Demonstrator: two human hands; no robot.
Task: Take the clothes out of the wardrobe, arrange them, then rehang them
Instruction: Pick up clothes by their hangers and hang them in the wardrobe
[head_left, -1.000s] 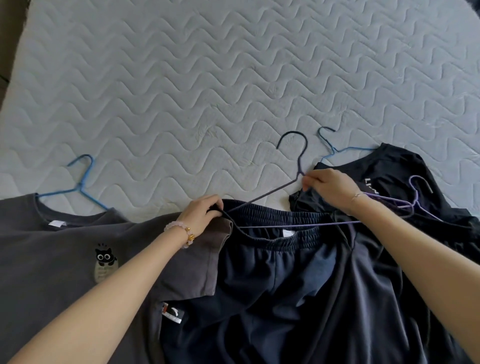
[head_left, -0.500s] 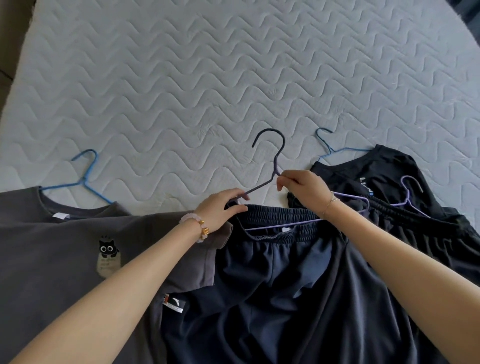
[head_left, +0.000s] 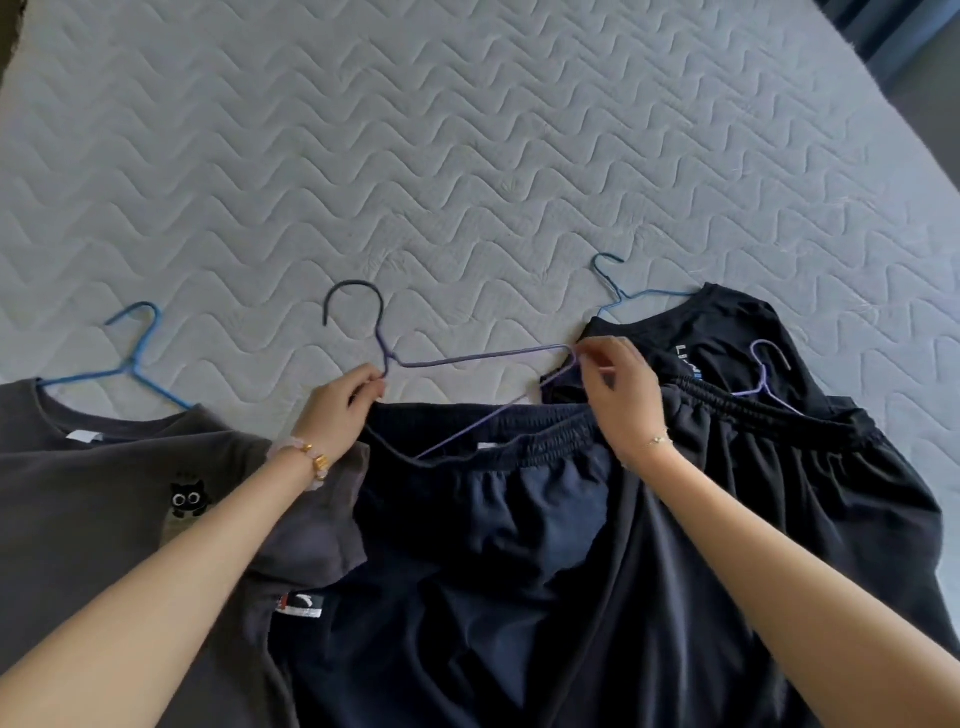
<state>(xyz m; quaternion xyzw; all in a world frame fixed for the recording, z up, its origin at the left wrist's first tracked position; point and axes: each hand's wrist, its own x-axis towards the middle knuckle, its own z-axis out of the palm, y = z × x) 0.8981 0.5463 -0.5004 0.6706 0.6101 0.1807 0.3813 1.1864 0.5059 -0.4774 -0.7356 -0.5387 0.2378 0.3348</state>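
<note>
A dark purple wire hanger lies partly out of the waistband of navy shorts on the bed. My left hand pinches the hanger at its neck, just below the hook. My right hand grips the hanger's right shoulder bend. The hanger's lower bar still runs into the shorts' elastic waistband. A grey T-shirt with a cat print lies at the left on a blue hanger. Dark shorts at the right carry a lilac hanger.
A black T-shirt on another blue hanger lies under the right-hand shorts. The quilted grey mattress stretches beyond the clothes. The bed's right edge and a dark floor strip show at the top right corner.
The purple hanger has slid left and up out of the navy shorts. My left hand moved from the waistband onto the hanger's neck; my right hand shifted from the neck to the right shoulder.
</note>
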